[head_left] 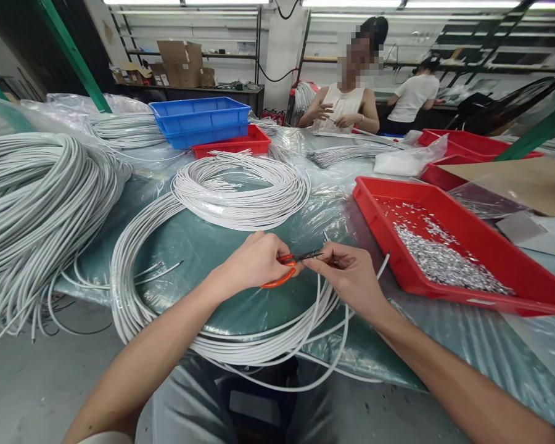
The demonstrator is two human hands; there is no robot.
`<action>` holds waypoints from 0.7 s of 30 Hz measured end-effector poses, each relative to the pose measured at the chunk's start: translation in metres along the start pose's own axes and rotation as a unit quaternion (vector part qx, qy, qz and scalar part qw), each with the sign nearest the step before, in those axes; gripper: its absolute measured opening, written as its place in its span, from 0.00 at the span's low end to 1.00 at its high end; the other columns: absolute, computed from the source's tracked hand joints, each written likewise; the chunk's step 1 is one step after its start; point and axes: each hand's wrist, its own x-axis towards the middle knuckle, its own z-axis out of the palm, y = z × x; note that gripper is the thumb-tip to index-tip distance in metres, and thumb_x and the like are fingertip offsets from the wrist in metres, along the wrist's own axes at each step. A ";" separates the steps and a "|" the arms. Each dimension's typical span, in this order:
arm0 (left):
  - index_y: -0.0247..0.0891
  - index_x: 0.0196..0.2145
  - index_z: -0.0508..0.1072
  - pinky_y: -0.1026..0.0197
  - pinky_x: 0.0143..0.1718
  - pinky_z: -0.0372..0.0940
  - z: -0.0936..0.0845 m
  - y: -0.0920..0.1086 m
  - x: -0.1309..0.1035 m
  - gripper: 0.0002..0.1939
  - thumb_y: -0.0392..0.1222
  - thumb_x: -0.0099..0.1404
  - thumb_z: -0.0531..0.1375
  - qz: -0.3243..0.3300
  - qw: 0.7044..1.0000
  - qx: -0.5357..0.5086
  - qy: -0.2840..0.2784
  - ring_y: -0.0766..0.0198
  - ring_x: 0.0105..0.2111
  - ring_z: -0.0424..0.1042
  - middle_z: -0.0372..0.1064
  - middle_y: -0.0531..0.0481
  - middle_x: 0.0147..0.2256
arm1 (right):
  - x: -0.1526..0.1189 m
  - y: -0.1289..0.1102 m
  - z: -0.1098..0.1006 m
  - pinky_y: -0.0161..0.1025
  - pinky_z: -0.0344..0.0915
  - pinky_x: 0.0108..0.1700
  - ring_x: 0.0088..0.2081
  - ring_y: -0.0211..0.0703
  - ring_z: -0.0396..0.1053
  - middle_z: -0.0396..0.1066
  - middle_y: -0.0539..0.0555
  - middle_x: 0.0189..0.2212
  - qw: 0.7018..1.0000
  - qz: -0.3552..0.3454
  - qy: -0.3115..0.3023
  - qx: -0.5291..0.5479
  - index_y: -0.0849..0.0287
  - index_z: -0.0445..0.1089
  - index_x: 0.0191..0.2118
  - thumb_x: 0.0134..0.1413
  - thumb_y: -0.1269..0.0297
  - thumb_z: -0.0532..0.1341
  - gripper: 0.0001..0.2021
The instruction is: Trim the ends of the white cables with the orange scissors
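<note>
My left hand (259, 260) is closed round the orange handles of a small pair of scissors (281, 280), whose dark blades point right. At the blade tips, my right hand (346, 271) pinches the end of a white cable (318, 302); the exact spot between its fingers is hidden. That cable runs down into a large loose coil of white cables (129, 283) lying in front of me. Just beyond my hands sits a second, tighter coil of white cable (240, 209).
Right of my hands, a red tray (379, 246) holds many small shiny metal pieces (444, 259). A big cable bundle (37, 216) hangs over the table's left edge. Blue trays (198, 120) stand behind. Across the table a person (346, 111) works; another person (414, 95) is farther back.
</note>
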 end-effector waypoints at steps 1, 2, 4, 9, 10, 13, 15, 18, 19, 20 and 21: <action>0.37 0.15 0.55 0.63 0.21 0.41 0.000 0.000 0.000 0.23 0.53 0.59 0.58 -0.001 1.000 0.003 -0.002 0.69 0.22 0.40 0.45 0.56 0.16 | 0.000 0.000 0.000 0.35 0.51 0.26 0.23 0.34 0.53 0.58 0.46 0.17 1.000 0.003 0.003 0.001 0.60 0.63 0.18 0.45 0.63 0.68 0.15; 0.38 0.15 0.55 0.63 0.21 0.41 0.000 0.000 0.000 0.24 0.54 0.59 0.58 -0.003 1.000 0.005 -0.003 0.69 0.22 0.40 0.45 0.56 0.16 | 0.000 -0.001 0.000 0.35 0.51 0.26 0.23 0.33 0.53 0.58 0.46 0.17 1.000 0.007 0.004 0.003 0.60 0.63 0.18 0.45 0.63 0.68 0.15; 0.38 0.16 0.55 0.63 0.21 0.41 0.001 0.000 0.000 0.24 0.54 0.58 0.58 -0.007 1.000 0.006 -0.001 0.69 0.22 0.40 0.44 0.56 0.16 | 0.000 -0.002 0.001 0.35 0.51 0.26 0.23 0.33 0.54 0.58 0.46 0.17 1.000 0.012 0.011 0.005 0.60 0.63 0.18 0.44 0.63 0.68 0.15; 0.38 0.16 0.55 0.63 0.22 0.41 0.001 0.001 0.000 0.24 0.53 0.58 0.59 -0.009 1.000 0.002 -0.001 0.69 0.22 0.40 0.43 0.56 0.17 | -0.002 -0.002 0.004 0.34 0.51 0.25 0.22 0.33 0.54 0.60 0.46 0.17 0.999 0.018 0.032 -0.002 0.60 0.63 0.18 0.44 0.64 0.68 0.14; 0.38 0.16 0.55 0.63 0.22 0.41 0.001 0.001 0.000 0.24 0.53 0.58 0.59 -0.007 1.000 0.003 0.000 0.69 0.22 0.39 0.43 0.56 0.18 | -0.002 -0.002 0.004 0.34 0.51 0.25 0.22 0.33 0.54 0.60 0.46 0.17 0.999 0.018 0.034 -0.002 0.60 0.63 0.18 0.44 0.64 0.68 0.14; 0.38 0.16 0.54 0.63 0.22 0.41 0.002 0.001 0.000 0.24 0.54 0.57 0.60 -0.004 1.000 0.007 0.005 0.69 0.23 0.39 0.42 0.57 0.18 | -0.002 -0.002 0.004 0.34 0.51 0.25 0.22 0.33 0.54 0.59 0.46 0.17 0.999 0.016 0.041 0.002 0.60 0.63 0.18 0.44 0.65 0.68 0.14; 0.38 0.16 0.53 0.62 0.22 0.41 0.003 0.001 0.000 0.24 0.54 0.57 0.60 -0.001 1.000 0.008 0.010 0.69 0.23 0.39 0.42 0.56 0.18 | -0.002 -0.003 0.004 0.34 0.51 0.25 0.22 0.33 0.54 0.60 0.46 0.17 0.999 0.015 0.040 0.006 0.60 0.63 0.18 0.44 0.65 0.68 0.15; 0.38 0.16 0.53 0.62 0.23 0.41 0.003 0.000 0.001 0.24 0.54 0.57 0.59 -0.001 0.999 0.021 0.030 0.69 0.23 0.39 0.44 0.56 0.17 | -0.001 -0.002 0.004 0.35 0.52 0.24 0.21 0.33 0.54 0.61 0.47 0.17 0.999 0.015 0.029 0.014 0.60 0.66 0.19 0.46 0.62 0.69 0.14; 0.38 0.17 0.54 0.62 0.23 0.41 0.003 -0.001 0.001 0.23 0.54 0.57 0.59 -0.001 0.999 0.028 0.040 0.69 0.22 0.39 0.45 0.56 0.17 | -0.001 -0.002 0.004 0.35 0.51 0.23 0.21 0.33 0.53 0.61 0.47 0.17 0.999 0.017 0.025 0.015 0.60 0.68 0.20 0.47 0.61 0.69 0.13; 0.38 0.17 0.55 0.61 0.24 0.41 0.002 -0.001 0.002 0.22 0.53 0.58 0.59 0.000 0.998 0.036 0.051 0.69 0.22 0.40 0.46 0.56 0.17 | -0.001 -0.002 0.004 0.35 0.50 0.22 0.20 0.33 0.52 0.60 0.47 0.16 1.000 0.019 0.020 0.013 0.60 0.69 0.21 0.48 0.60 0.68 0.13; 0.38 0.17 0.56 0.61 0.24 0.41 0.001 -0.002 0.002 0.21 0.52 0.58 0.59 0.002 0.997 0.042 0.062 0.69 0.22 0.40 0.47 0.56 0.17 | -0.001 -0.001 0.004 0.35 0.49 0.21 0.19 0.33 0.51 0.59 0.47 0.16 1.000 0.020 0.016 0.010 0.60 0.71 0.22 0.49 0.58 0.68 0.13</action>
